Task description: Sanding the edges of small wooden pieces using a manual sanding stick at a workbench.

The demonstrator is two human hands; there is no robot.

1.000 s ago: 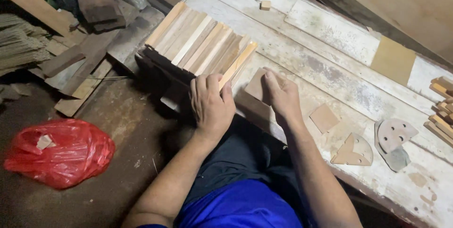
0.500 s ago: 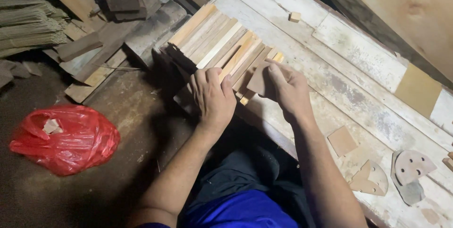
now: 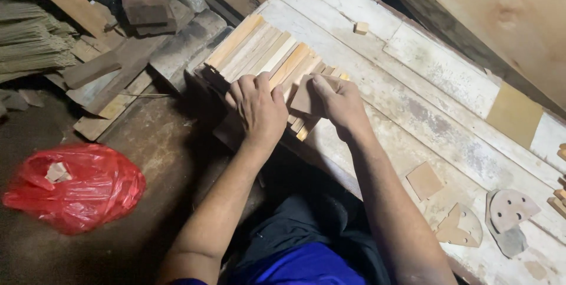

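At the near left corner of the white-painted workbench (image 3: 377, 43), the left hand (image 3: 259, 111) lies palm down with fingers curled over the near ends of a row of wooden slats (image 3: 268, 55), pressing them together. The right hand (image 3: 342, 105) pinches a brown piece of sandpaper (image 3: 303, 99) between thumb and fingers and holds it flat against the slats' near ends, just beside the left hand. The slats lie side by side, their long axis running from the person up and to the left, with their near ends overhanging the bench edge and the far ends pointing toward the scrap heap. Compared with half a second ago, both hands sit slightly further left along the row, and the sandpaper covers more of the slat ends.

Further along the bench a small wood block (image 3: 361, 27) lies alone. To the right lie a square sandpaper scrap (image 3: 425, 180), a worn triangular sanding pad (image 3: 460, 226) and a rounded sanding pad with holes (image 3: 512, 208), well apart from the hands. A tan sheet (image 3: 514, 114) rests near the far edge. On the floor to the left sit a red plastic bag (image 3: 73, 187) and a heap of dark boards (image 3: 141, 2).
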